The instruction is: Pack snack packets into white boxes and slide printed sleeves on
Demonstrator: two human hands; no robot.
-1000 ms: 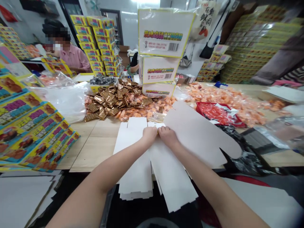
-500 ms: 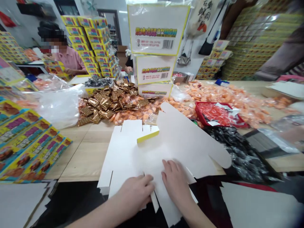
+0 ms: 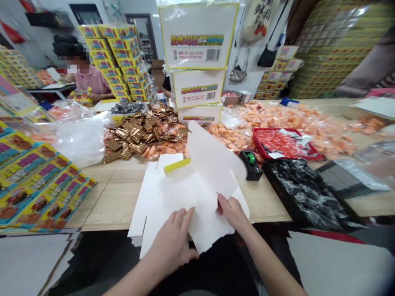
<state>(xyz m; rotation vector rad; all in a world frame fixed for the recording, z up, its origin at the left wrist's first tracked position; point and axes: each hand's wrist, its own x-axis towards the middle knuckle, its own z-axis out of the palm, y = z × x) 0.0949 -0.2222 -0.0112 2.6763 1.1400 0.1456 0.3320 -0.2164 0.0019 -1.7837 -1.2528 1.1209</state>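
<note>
A white card box blank (image 3: 191, 201) lies across the table's near edge, with one tall flap rising toward the gold sachets. Its underside shows a yellow-edged strip (image 3: 177, 165). My left hand (image 3: 171, 238) is shut on the blank's near edge, fingers curled over the card. My right hand (image 3: 233, 213) pinches the blank at a cut slit on its right side. Under the left side of the blank lies a second white card layer (image 3: 143, 209). Just beyond the tall flap is a heap of gold sachets (image 3: 142, 135).
Orange packets (image 3: 231, 137) spread behind a black tape dispenser (image 3: 250, 164), a red tray of red packets (image 3: 283, 144) and a black tray of dark packets (image 3: 307, 193). Printed yellow box flats (image 3: 40, 185) lie left. A person in a pink top (image 3: 91, 80) sits at back left.
My hands have moved apart and back toward me, carrying the blank. Its large flap has swung left and up, uncovering the tape dispenser and black tray. The view has tilted slightly.
</note>
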